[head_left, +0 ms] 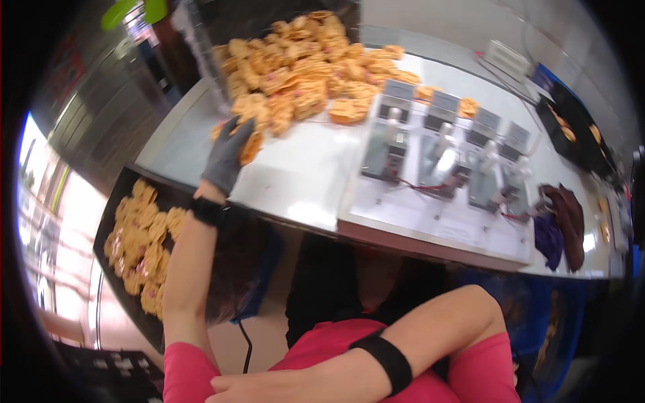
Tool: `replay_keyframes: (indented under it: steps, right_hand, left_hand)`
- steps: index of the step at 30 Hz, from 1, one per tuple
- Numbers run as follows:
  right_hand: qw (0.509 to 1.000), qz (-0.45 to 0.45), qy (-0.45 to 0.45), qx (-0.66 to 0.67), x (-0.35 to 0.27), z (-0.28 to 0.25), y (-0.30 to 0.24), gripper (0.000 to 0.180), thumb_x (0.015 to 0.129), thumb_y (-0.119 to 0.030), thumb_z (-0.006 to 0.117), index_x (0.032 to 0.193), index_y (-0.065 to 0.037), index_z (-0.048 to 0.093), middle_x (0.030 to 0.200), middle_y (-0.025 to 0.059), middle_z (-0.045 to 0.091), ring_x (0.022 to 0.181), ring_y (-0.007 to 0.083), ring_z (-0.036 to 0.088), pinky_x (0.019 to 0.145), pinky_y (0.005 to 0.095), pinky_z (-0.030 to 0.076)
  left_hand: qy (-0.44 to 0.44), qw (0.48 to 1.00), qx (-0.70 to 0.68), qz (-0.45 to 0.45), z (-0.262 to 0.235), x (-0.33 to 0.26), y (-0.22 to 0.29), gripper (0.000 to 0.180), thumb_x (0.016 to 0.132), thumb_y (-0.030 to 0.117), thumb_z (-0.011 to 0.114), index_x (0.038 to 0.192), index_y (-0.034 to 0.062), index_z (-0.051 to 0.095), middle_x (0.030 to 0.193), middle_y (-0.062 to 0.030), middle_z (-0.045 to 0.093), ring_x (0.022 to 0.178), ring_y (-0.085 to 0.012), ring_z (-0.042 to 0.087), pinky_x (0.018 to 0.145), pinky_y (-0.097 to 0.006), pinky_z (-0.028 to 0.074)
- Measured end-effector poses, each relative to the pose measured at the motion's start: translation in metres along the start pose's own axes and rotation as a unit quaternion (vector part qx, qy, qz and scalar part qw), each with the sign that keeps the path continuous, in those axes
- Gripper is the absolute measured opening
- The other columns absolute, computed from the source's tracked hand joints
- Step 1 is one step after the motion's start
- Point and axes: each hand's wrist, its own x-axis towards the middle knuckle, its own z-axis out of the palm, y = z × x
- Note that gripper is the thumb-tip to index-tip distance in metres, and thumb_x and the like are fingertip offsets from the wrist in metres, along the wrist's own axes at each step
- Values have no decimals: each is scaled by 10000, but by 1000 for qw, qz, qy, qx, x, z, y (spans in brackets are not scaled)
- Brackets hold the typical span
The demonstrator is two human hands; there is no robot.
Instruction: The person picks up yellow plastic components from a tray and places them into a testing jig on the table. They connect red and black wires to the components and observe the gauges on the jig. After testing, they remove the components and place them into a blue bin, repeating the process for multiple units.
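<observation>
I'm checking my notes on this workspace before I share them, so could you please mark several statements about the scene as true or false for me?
1. The left hand, in a grey glove, is at the near edge of the pile of orange pieces. True.
2. The right hand is reaching into that pile. False: it is low in the picture, in front of the pink shirt.
3. The black bin at the lower left holds more orange pieces. True.
4. Only two grey devices stand on the table. False: four grey devices stand in a row.
5. A brown cloth lies beside a purple cloth. True.
</observation>
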Motion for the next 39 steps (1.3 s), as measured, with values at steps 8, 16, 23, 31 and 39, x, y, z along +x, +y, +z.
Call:
replay_keyframes:
  steps: [8, 16, 23, 31, 39]
  right_hand:
    - [983, 16, 39, -176, 29, -1, 10, 200, 865, -243, 591, 752, -86, 639, 637, 98, 621, 569, 298, 594, 526, 413, 462]
    - [948, -84, -20, -306, 33, -17, 35, 161, 840, -190, 608, 884, -36, 612, 792, 91, 607, 751, 273, 595, 732, 385, 465]
    - [930, -87, 67, -350, -11, -15, 49, 114, 808, -165, 601, 821, -59, 563, 759, 40, 533, 770, 221, 562, 765, 342, 450]
    - [962, -18, 83, -260, -16, -8, 29, 123, 844, -169, 597, 843, -52, 558, 781, 50, 537, 824, 247, 550, 792, 335, 440]
    - [981, 107, -2, 163, -15, 1, -2, 325, 916, -335, 663, 847, -26, 592, 747, 202, 607, 732, 407, 604, 642, 477, 480]
  left_hand:
    - [0, 1000, 7, -4, 22, -9, 9, 471, 925, 304, 708, 1314, 96, 542, 1146, -18, 609, 1013, -119, 622, 811, -264, 522]
    - [-6, 1000, -6, 6, 35, -23, 16, 486, 942, 331, 681, 1354, 118, 535, 1143, 11, 609, 1000, -91, 599, 799, -252, 494]
    - [-15, 999, -48, -7, 42, -36, 13, 534, 942, 273, 683, 1395, 74, 483, 1162, -30, 601, 1006, -118, 615, 788, -268, 533]
    - [-32, 998, -55, -10, 47, -48, 15, 488, 963, 269, 648, 1383, 68, 501, 1158, -26, 619, 1015, -113, 610, 807, -268, 530]
    - [-60, 994, -91, -4, 44, -44, 10, 438, 976, 246, 632, 1363, 73, 524, 1180, -15, 626, 1033, -106, 612, 845, -262, 520]
